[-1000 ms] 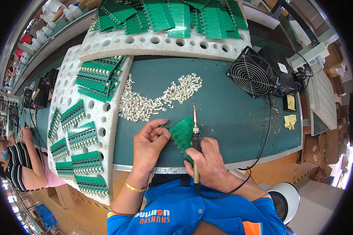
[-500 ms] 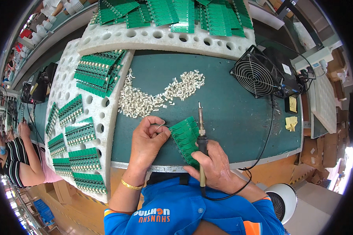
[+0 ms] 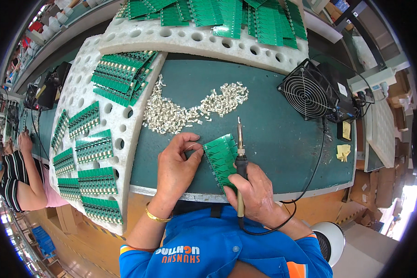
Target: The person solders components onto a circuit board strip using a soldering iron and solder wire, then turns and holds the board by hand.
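Note:
My left hand is closed, thumb and forefinger pinching a thin pale wire that looks like solder. Its fingertips are at the left edge of a green circuit board, which is tilted, with a row of pins along that edge. In my right hand is a soldering iron, its tip pointing away from me above the board's far right corner. The right thumb and fingers lie over the board's near end; whether they grip it too I cannot tell.
Beyond my hands lies a heap of small white connectors. A white foam board at left carries several populated boards; another foam board at the back carries more. At right are a black fan and the iron's cord. A co-worker sits far left.
The whole view has shifted slightly. My hands keep the same grips on the wire and the iron, and the circuit board has turned a little more upright in view.

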Action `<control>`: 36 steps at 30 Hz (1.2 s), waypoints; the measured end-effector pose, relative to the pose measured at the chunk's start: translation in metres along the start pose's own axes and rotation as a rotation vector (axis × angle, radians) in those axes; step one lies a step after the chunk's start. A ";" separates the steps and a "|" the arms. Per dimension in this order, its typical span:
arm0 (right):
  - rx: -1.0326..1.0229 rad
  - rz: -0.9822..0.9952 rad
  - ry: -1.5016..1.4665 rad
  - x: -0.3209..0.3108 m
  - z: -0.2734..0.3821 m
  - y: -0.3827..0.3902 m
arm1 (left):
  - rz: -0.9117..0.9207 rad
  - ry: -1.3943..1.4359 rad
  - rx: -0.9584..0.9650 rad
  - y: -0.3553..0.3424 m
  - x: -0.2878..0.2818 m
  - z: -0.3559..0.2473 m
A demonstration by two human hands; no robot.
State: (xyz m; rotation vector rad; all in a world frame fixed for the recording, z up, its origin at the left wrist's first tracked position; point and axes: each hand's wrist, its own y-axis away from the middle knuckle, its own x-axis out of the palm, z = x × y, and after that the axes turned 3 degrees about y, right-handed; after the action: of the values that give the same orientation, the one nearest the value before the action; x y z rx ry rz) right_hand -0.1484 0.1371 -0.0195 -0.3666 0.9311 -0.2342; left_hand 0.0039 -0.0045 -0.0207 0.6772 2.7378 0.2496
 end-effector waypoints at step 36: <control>0.396 -0.105 -0.502 -0.025 -0.017 -0.022 | -0.240 -0.179 0.388 0.005 0.002 0.016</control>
State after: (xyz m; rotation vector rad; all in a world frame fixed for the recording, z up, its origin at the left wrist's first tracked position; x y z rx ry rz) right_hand -0.1770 0.1224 -0.0015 -0.0955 0.3574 -0.3935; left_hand 0.0098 0.0027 -0.0352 0.4283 2.6780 -0.3866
